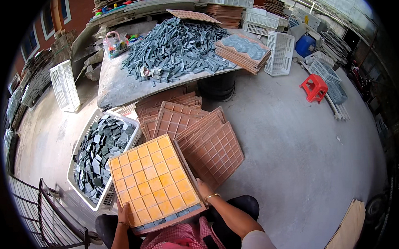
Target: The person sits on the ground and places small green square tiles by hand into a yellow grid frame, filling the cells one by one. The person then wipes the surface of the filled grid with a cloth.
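While between fingers (pixel 123 211), yellow grid (pixel 150 182)

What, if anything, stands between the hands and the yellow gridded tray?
Nothing visible at the left hand, whose thumb lies on the yellow gridded tray. At the right hand, the edge of a brown tray underneath sticks out; whether that hand touches the yellow one is unclear.

A gold-coloured bracelet (pixel 213 195) rings the right wrist (pixel 217 201), a thin band (pixel 124 223) the left wrist (pixel 122 229); sleeve (pixel 257 246) pale, garment (pixel 171 237) pink-checked, legwear (pixel 246 209) dark.
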`<action>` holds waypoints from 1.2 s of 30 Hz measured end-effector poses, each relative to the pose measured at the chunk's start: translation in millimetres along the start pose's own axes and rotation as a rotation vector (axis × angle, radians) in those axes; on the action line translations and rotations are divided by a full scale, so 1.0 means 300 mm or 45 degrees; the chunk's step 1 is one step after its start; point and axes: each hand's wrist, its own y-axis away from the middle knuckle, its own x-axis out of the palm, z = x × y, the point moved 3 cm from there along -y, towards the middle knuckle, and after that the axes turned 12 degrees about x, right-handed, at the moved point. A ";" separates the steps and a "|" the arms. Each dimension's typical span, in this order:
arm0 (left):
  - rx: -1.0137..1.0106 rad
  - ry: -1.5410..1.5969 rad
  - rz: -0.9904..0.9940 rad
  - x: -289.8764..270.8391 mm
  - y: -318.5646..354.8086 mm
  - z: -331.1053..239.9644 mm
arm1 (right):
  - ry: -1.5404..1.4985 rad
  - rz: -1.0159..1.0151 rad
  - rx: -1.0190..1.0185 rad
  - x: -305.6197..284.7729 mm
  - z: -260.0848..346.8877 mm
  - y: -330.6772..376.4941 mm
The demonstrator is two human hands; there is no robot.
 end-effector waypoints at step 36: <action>0.380 -1.187 -0.076 0.017 0.126 -0.155 | 0.915 -0.543 -0.334 -0.328 0.171 0.412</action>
